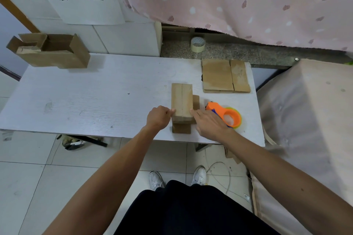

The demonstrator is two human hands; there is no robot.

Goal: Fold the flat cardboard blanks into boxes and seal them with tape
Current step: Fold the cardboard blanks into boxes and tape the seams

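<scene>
A small folded cardboard box (181, 102) stands on the white table (86, 97), its two top flaps closed along a middle seam, with loose flaps sticking out at the near end and right side. My left hand (159, 117) pinches the box's near left corner. My right hand (207, 121) lies with straight fingers against the box's near right corner. An orange tape dispenser (226, 114) sits just right of that hand. A stack of flat cardboard blanks (225, 75) lies at the table's far right.
Open cardboard boxes (51, 50) sit at the table's far left corner. A tape roll (198, 44) stands on the stone ledge behind. A covered bed (309, 120) borders the right side. A cable (225, 173) lies on the tiled floor.
</scene>
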